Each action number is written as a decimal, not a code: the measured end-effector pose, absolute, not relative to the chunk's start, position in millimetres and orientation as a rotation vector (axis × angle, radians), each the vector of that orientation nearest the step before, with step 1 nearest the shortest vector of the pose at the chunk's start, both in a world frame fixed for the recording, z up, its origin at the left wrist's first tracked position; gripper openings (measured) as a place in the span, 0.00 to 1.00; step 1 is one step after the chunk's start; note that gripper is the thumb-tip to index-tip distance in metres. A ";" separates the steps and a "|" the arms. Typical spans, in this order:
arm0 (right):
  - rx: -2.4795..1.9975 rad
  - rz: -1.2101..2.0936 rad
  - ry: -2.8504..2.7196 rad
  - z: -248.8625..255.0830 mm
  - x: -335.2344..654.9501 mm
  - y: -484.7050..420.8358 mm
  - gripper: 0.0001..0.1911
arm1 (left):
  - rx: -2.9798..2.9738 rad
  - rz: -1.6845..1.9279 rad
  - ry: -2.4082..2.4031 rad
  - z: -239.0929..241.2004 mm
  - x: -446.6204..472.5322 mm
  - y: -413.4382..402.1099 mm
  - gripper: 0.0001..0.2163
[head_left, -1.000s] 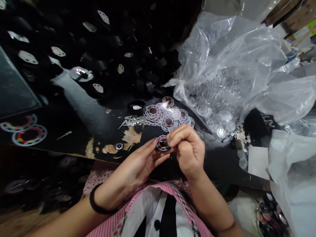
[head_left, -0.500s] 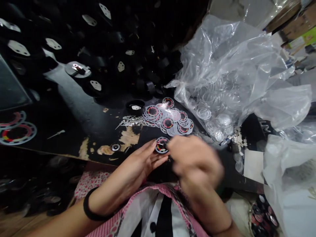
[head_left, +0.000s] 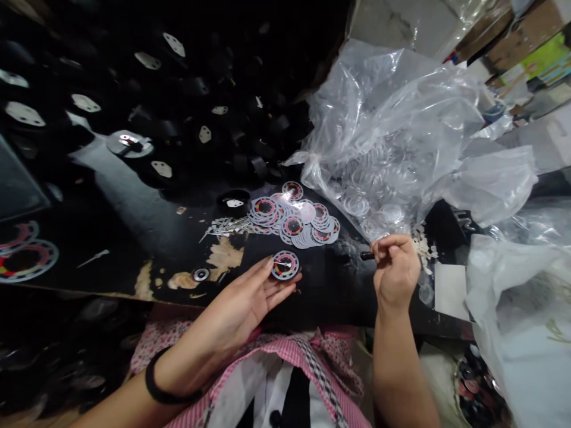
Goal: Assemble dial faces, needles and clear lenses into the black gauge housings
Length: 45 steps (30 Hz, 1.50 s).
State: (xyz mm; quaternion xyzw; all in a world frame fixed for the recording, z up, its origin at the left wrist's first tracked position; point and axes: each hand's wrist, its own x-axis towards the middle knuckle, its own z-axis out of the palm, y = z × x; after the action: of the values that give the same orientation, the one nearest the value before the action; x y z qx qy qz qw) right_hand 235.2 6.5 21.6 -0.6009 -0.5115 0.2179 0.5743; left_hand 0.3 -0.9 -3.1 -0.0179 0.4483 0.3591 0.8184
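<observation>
My left hand (head_left: 256,288) holds a small round gauge (head_left: 285,265), its dial facing up with a white pointer across it. Fingers and thumb grip the gauge by its edge. Off to the right, my right hand (head_left: 397,267) is closed around a short dark rod-like tool (head_left: 367,255); most of the tool is hidden in the fist. Just beyond the gauge lies a heap of printed dial discs (head_left: 293,226). White pointers (head_left: 227,226) are piled at the heap's left side, by a black round housing (head_left: 234,203).
A clear plastic bag (head_left: 392,107) full of transparent round covers stands at the back right. Many black housings with pale plates (head_left: 161,169) fill the back left. A white card (head_left: 450,291) and small pale parts (head_left: 426,249) lie at right. The table's front edge is worn.
My right hand has moved away from the gauge to the right, with the dark tool now showing in it. My left hand still holds the gauge. The view has shifted slightly.
</observation>
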 end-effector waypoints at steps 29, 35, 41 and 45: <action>-1.653 0.451 -2.299 50.4 124.9 18.2 0.06 | 0.135 0.957 1.062 8.5 -6.2 0.1 0.15; -1.540 0.811 -2.053 51.3 157.9 67.8 0.08 | 0.302 0.998 1.086 2.1 -16.9 1.7 0.19; -1.954 0.305 -1.809 23.9 184.8 148.3 0.14 | 0.265 0.967 1.081 6.7 -15.7 0.4 0.20; -1.935 0.308 -1.799 16.8 186.6 143.5 0.12 | 0.244 0.959 1.101 6.3 -16.2 1.3 0.22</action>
State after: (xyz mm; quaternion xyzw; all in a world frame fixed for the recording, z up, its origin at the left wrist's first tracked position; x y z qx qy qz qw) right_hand 186.6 143.5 16.8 -0.7064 -0.6568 0.1124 0.2387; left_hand -16.2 1.3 6.3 0.1114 0.5015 0.4369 0.7384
